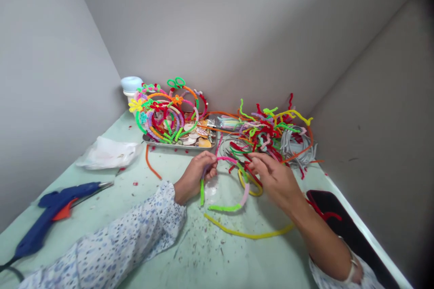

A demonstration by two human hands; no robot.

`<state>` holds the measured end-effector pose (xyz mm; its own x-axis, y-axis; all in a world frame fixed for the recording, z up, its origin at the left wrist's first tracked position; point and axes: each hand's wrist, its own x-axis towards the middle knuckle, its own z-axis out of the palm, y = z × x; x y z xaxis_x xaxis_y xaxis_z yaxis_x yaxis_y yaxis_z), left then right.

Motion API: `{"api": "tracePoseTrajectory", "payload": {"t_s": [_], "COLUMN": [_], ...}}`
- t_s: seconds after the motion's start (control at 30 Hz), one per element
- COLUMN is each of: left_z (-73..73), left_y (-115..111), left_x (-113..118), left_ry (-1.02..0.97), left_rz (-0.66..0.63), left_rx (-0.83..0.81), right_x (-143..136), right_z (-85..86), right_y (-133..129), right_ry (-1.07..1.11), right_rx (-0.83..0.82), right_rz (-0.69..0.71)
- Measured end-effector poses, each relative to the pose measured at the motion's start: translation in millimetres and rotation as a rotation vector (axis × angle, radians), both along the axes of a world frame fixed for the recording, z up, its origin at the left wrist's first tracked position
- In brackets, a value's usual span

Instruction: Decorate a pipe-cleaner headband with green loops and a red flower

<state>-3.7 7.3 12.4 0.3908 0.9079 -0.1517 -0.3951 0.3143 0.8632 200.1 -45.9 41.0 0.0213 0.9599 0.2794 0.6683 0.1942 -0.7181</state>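
Note:
My left hand (pixel 199 175) pinches a curved headband (pixel 244 195) near its top. Pink, green, pale pink and lilac pipe cleaners cover the band, and its ends point toward me. From the pinch, a loose pink pipe cleaner end (pixel 219 141) sticks up. My right hand (pixel 274 179) hovers to the right of the band, its fingers loosely bent and slightly apart, with nothing visible between them. Below its fingertips lie red-handled scissors (pixel 255 176), partly hidden, and a yellow coil (pixel 250 188). A yellow pipe cleaner (pixel 249 235) lies in front of the band.
Finished-looking headbands (pixel 169 115) stand on a metal tray (pixel 183 146) with flat decorations. A pile of pipe cleaners (pixel 267 126) and grey wire-like hoops (pixel 294 144) are behind my right hand. A blue glue gun (pixel 56 212), plastic bag (pixel 107 152) and dark phone-like slab (pixel 342 223) flank the work.

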Motion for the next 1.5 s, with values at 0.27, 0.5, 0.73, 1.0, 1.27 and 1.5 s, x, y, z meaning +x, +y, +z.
{"api": "tracePoseTrajectory", "payload": {"t_s": [0.27,0.5,0.73,1.0,1.27,1.5], "left_z": [-1.8,-6.0,-6.3,-7.1,-6.5,-8.5], "left_y": [-4.8,-4.5,-4.1,-4.0,-4.2,-5.4], "left_x": [4.4,3.1,3.6,6.2,5.7,7.3], "left_ry": [0.024,0.002,0.004,0.034,-0.004,0.185], "left_rz": [0.031,0.019,0.006,0.021,-0.012,-0.158], "left_rx": [0.023,0.046,0.054,0.043,0.055,0.098], "right_x": [-26.1,-32.8,-29.7,-30.8,-27.5,-25.3], "right_z": [-22.0,-32.7,-40.3,-39.4,-42.4,-38.9], "right_y": [1.3,2.5,4.9,2.9,3.7,2.6], "right_ry": [0.574,0.586,0.604,0.592,0.611,0.633], "right_rx": [-0.239,-0.119,-0.112,-0.103,-0.12,-0.154], "right_rz": [-0.062,-0.131,-0.129,-0.128,-0.128,-0.091]}}
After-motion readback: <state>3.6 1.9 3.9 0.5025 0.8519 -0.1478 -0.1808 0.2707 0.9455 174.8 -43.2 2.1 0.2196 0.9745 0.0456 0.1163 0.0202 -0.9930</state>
